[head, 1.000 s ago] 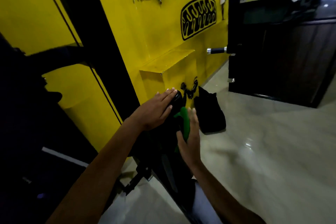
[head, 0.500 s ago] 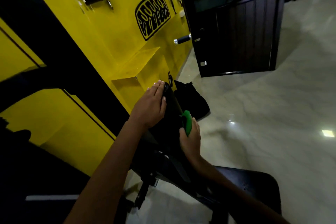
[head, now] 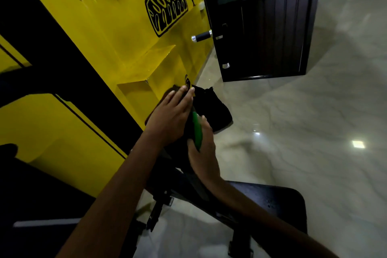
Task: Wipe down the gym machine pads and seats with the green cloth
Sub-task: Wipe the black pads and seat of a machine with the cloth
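Note:
An upright black pad [head: 185,144] of the gym machine stands between my hands. My left hand [head: 171,115] lies flat on its upper left side, fingers straight and reaching over the top edge. My right hand [head: 204,153] holds the green cloth [head: 197,130] between thumb and palm and presses it against the pad's right side. Only a narrow green strip of the cloth shows. The machine's black seat [head: 272,199] lies below my right forearm.
A black bag [head: 215,109] lies on the pale glossy floor just beyond the pad. The yellow wall with a ledge [head: 150,65] runs along the left. A dark cabinet [head: 272,33] with a metal-capped handle [head: 202,36] stands ahead. Black machine frame parts fill the lower left.
My view has swung down and right, bringing the seat into sight. My right hand has slid the cloth along the pad's side, down and then a little back up. My left hand stays on the pad.

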Demonstrator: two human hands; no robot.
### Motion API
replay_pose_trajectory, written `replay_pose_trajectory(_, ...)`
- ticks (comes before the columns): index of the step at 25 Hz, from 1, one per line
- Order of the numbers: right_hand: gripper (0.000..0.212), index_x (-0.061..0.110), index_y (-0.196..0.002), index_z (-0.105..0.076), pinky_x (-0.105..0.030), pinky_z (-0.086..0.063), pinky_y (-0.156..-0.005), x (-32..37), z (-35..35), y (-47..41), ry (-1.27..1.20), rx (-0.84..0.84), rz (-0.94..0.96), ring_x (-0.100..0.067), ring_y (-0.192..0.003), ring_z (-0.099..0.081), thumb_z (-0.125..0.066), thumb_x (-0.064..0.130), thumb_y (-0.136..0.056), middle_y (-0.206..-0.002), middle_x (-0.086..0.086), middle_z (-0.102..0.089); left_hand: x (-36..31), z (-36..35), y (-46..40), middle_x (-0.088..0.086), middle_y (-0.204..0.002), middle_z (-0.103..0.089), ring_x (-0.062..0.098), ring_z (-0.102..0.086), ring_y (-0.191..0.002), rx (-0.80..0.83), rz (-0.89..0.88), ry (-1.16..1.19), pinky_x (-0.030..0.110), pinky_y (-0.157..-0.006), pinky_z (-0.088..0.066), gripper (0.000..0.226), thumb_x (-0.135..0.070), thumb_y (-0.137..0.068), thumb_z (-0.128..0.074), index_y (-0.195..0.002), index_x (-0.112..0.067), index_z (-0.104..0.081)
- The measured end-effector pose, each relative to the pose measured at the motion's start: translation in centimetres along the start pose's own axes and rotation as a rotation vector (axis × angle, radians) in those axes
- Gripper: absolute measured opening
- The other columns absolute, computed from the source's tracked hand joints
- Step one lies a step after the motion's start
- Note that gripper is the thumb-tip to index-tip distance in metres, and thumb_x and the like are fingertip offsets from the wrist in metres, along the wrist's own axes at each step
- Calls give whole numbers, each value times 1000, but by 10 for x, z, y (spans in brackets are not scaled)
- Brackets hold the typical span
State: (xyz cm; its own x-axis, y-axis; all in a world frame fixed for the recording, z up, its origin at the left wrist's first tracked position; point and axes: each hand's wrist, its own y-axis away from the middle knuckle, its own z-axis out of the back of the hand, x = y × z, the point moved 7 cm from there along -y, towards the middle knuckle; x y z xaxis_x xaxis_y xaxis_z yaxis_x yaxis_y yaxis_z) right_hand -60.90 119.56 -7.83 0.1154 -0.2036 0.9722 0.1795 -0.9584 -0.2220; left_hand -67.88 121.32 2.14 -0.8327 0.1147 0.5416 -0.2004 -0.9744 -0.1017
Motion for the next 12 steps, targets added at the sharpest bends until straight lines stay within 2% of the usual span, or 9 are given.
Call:
replay_pose_trajectory(2,60,28,-143,-29,-21,-21,-115,-21,0,13,-1,22,24,-7,-141,-23,-47,21,-86,-150,5,-29,-9,0,-1,19,-158,0,33,2,-146,34,-54,-167,45,-118,-3,66,-27,-89,-5,-149,1,-5)
replay_pose_trajectory(4,55,18,-140,-38,-27,-25,-114,-68,11,5,-13,-62,-190,-19,-138,-33,-49,23,-86,-147,-4,-37,-15,-2,0,20,-158,-1,33,3,-146,52,-102,-288,47,-118,-3,66,-25,-89,-6,-149,2,-3)
replay_pose_trajectory(5,56,11,-141,-39,-27,-26,-113,-86,16,1,-27,-91,-330,-24,-136,-36,-49,19,-86,-145,-10,-39,-18,-2,0,21,-158,-1,33,4,-146,67,-118,-333,48,-118,-1,65,-25,-89,-6,-148,2,-1)
replay_pose_trajectory(6,56,7,-142,-38,-28,-26,-112,-94,17,-4,-20,-103,-388,-26,-136,-35,-51,14,-88,-145,-13,-39,-19,-4,1,21,-158,-1,33,3,-146,75,-132,-381,49,-118,0,66,-26,-89,-7,-148,2,-2)
replay_pose_trajectory(7,56,7,-143,-36,-28,-25,-112,-88,16,-8,0,-92,-331,-24,-138,-33,-52,13,-90,-147,-12,-36,-20,-5,0,21,-158,-2,33,2,-146,63,-129,-425,50,-117,1,66,-26,-89,-7,-148,3,-3)
replay_pose_trajectory(10,65,9,-145,-33,-24,-24,-108,-82,5,-3,79,-30,-31,-14,-137,-28,-49,40,-90,-151,-9,-30,-29,-13,-3,22,-157,-3,34,1,-146,83,-126,-505,51,-115,4,65,-26,-90,-4,-148,4,-3)
replay_pose_trajectory(11,66,9,-145,-34,-23,-25,-107,-92,8,-4,95,-31,-50,-16,-137,-29,-50,41,-90,-152,-10,-30,-30,-15,-4,22,-157,-6,33,-1,-146,92,-128,-518,51,-115,3,64,-24,-91,-5,-147,5,-5)
replay_pose_trajectory(12,63,9,-145,-35,-23,-26,-106,-111,12,-8,87,-57,-149,-20,-138,-31,-53,33,-90,-151,-11,-31,-31,-16,-6,23,-156,-12,33,-7,-146,82,-130,-515,50,-116,1,62,-22,-92,-6,-147,6,-11)
